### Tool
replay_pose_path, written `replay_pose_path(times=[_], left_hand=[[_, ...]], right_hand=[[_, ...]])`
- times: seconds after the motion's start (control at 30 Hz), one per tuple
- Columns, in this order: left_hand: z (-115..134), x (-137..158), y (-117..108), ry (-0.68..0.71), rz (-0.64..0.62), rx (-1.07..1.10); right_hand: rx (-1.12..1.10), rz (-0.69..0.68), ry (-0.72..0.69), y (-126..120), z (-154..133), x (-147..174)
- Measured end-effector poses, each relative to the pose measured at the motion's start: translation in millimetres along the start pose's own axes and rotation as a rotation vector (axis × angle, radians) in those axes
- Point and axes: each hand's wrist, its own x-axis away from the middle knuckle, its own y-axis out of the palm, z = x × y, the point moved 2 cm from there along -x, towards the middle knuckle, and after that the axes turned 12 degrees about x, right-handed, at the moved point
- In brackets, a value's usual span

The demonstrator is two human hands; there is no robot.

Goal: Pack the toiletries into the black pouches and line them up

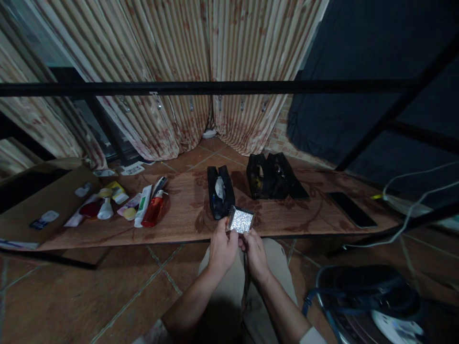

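Small glittery silver square case clamped in left hand and right hand, above near tabletop edge. Open black pouch just beyond, partly filled; toiletries left outside.

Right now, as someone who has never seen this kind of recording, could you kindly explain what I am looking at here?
There is only one picture, taken by a camera worn on a person's head, looking down at their own bare hands. The left hand and right hand together hold a small glittery silver case above the lap. In front is a low wooden table. On it lie a group of tubes and bottles at the left, a black pouch in the middle, another black pouch beside it, and a dark phone at the right.
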Motion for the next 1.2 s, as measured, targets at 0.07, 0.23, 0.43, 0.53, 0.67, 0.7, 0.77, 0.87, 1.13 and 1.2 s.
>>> replay_pose_path(times=[0.07, 0.23, 0.43, 0.53, 0.67, 0.7, 0.77, 0.87, 1.13, 1.2], left_hand=[[-0.3, 0.2, -0.2, 0.006, -0.011, 0.021], [-1.8, 0.0, -0.6, 0.027, -0.018, 0.021], [0.7, -0.4, -0.9, 0.023, -0.003, 0.013], [0.8, -1.0, -1.6, 0.038, 0.010, 0.005], [-1.8, -2.1, -1.9, 0.046, 0.013, -0.002], [-2.5, -2.2, -1.8, 0.043, 0.014, -0.002], [-3.4, -2.3, -1.7, 0.036, 0.017, -0.005], [-3.8, -1.9, -1.8, 0.039, 0.026, -0.010], [-1.8, -0.5, -3.2, 0.061, 0.031, 0.006], [-1.8, -0.4, -3.2, 0.053, 0.035, 0.000]], right_hand=[[-0.005, 0.001, 0.000, 0.1, -0.2, 0.2], [-0.020, -0.002, -0.006, 0.1, 0.9, 0.2], [-0.042, -0.012, 0.001, 0.0, 3.7, -1.6], [-0.046, -0.010, 0.005, 0.1, 4.8, -2.6], [-0.047, -0.010, 0.008, 0.2, 5.8, -3.7], [-0.046, -0.011, 0.010, 0.2, 6.1, -3.9], [-0.044, -0.011, 0.016, 0.2, 6.7, -4.2], [-0.042, -0.012, 0.021, 0.4, 7.1, -4.4], [-0.035, -0.012, 0.017, 1.2, 3.0, -2.6], [-0.036, -0.016, 0.021, 1.1, 1.9, -2.0]])
